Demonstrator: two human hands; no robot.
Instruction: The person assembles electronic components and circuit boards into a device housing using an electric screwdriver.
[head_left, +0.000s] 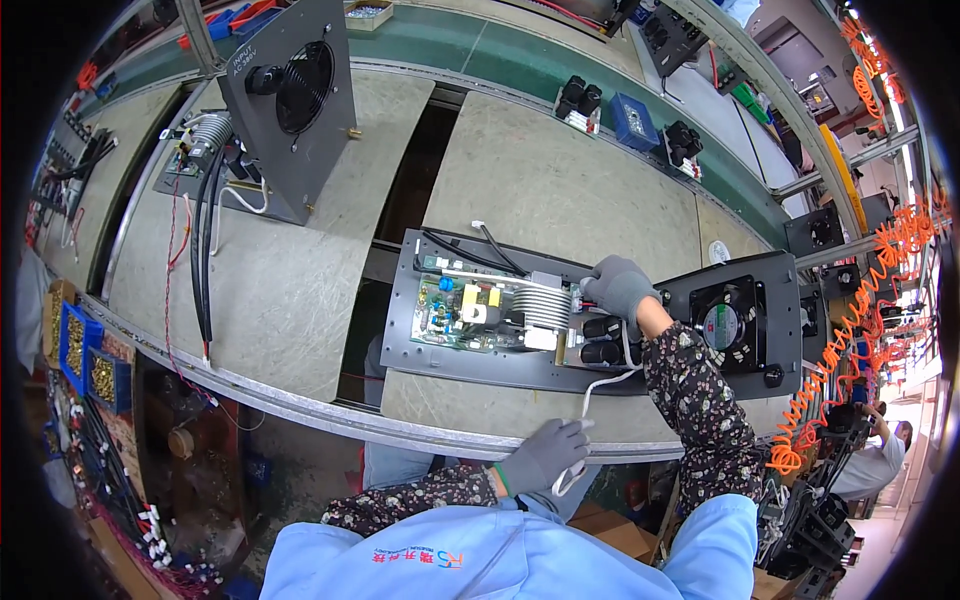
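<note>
In front of me lies an open grey metal chassis (pixel 460 367) with a green circuit board (pixel 440 318) on it. The board carries yellow parts and a large wound coil (pixel 540 305). My right hand (pixel 617 287), in a grey glove, reaches in beside the coil with its fingers pinched at the board's right end; what they grip is hidden. Below it stand black capacitors (pixel 601 352). Near the table's front edge my left hand (pixel 545 457), also gloved, is closed on a white cable (pixel 598 383) that runs up toward the capacitors. A fan panel (pixel 730 325) adjoins the chassis on the right.
A second unit with an upright fan panel (pixel 297 110) stands at the left, its black cables (pixel 205 260) hanging forward. Blue screw bins (pixel 108 380) sit at the lower left. Across the green strip stand a blue box (pixel 633 122) and black parts. Orange coiled hoses (pixel 840 345) hang at right.
</note>
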